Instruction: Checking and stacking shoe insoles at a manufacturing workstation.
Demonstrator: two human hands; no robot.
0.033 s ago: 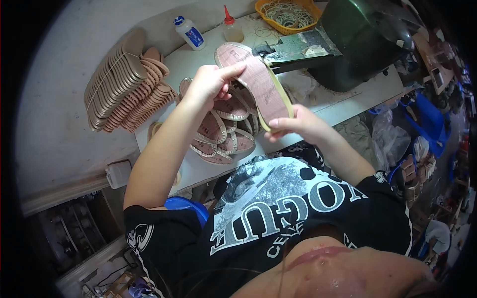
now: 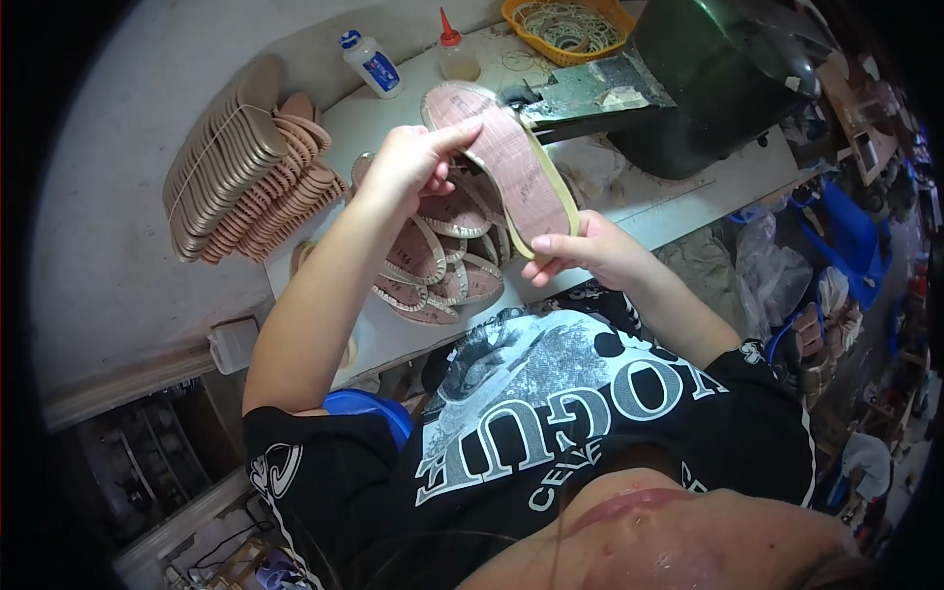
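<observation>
Between my two hands is a shoe insole (image 2: 521, 172), its pink woven-looking face turned up and a yellow-tan edge along the right side. My left hand (image 2: 418, 162) pinches it near the far end, thumb pressed on the pink face. At the near end my right hand (image 2: 587, 248) grips it, thumb on top and fingers underneath. The far end is close to the tip of a green machine arm (image 2: 590, 96); whether they touch I cannot tell. Below and left of the held insole lies a pile of similar pink pieces with pleated pale edges (image 2: 418, 254), partly covered by my left hand.
A banded stack of tan insoles (image 2: 221, 162) leans against the wall at left. Behind stand a white bottle with a blue cap (image 2: 376, 69), a red-nozzled glue bottle (image 2: 457, 61) and a yellow basket of rubber bands (image 2: 610, 49). The dark green machine body (image 2: 713, 118) fills the back right.
</observation>
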